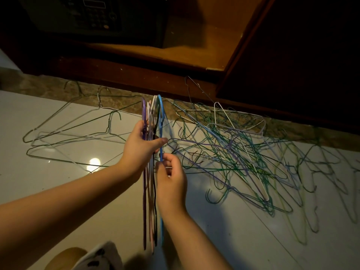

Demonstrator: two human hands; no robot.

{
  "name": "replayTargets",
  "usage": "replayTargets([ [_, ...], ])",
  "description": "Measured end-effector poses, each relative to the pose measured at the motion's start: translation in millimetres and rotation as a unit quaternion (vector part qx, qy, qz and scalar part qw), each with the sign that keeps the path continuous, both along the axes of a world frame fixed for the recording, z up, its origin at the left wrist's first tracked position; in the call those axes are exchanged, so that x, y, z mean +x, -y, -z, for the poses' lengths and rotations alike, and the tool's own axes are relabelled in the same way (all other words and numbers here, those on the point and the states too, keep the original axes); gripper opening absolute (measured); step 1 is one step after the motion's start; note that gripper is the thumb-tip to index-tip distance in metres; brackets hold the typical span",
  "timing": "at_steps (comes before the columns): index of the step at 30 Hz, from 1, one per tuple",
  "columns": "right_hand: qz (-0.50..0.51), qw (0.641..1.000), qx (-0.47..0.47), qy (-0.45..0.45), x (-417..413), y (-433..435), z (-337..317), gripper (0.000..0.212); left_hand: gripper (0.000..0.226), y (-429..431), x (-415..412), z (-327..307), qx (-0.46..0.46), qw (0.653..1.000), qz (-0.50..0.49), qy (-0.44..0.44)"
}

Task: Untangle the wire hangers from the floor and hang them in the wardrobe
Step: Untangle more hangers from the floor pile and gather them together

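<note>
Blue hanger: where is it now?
Head view, centre: the blue hanger is rightmost in the bundle the left hand grips, pinched lower by the right hand, left of the tangled pile.

**Bedroom or hotel rm, by the wardrobe**

Wooden wardrobe (194,45) across 10 to 2 o'clock, w/ dark door panel (292,45) at 2. Keypad safe (93,14) sits inside at 11. Glossy pale floor tiles (58,182) below, brown stone strip (50,84) along wardrobe base. Wire hangers (233,152) heaped on the floor at 3 o'clock.
</note>
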State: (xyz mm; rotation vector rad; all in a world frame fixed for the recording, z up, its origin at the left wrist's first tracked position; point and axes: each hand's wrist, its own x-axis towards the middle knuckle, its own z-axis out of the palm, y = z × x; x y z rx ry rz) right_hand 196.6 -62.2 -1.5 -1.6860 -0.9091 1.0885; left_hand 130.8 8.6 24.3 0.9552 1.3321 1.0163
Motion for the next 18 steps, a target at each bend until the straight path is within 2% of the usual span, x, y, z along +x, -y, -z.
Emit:
replayTargets([
  [4,-0.015,1.0,-0.003,-0.01,6,0,-1,0.022,0.035,2,1,2,-0.003,1.0,-0.005,0.011],
  [9,-0.1,0.994,0.027,0.017,27,0,5,0.016,0.038,3,-1,2,-0.012,0.999,0.01,0.044],
  [11,-0.106,0.991,0.016,0.075,57,-11,21,0.016,0.038,4,-1,4,-0.019,0.999,0.025,0.043],
  [13,-0.07,0.982,-0.038,0.172,102,-29,45,0.019,0.038,5,-3,6,-0.023,0.999,0.035,0.031],
  [15,-0.056,0.947,-0.134,0.286,154,-45,66,0.033,0.038,4,-7,7,-0.025,0.999,0.037,0.022],
  [18,-0.083,0.859,-0.294,0.411,213,-52,79,0.054,0.037,1,-12,7,-0.027,0.999,0.029,0.029],
])
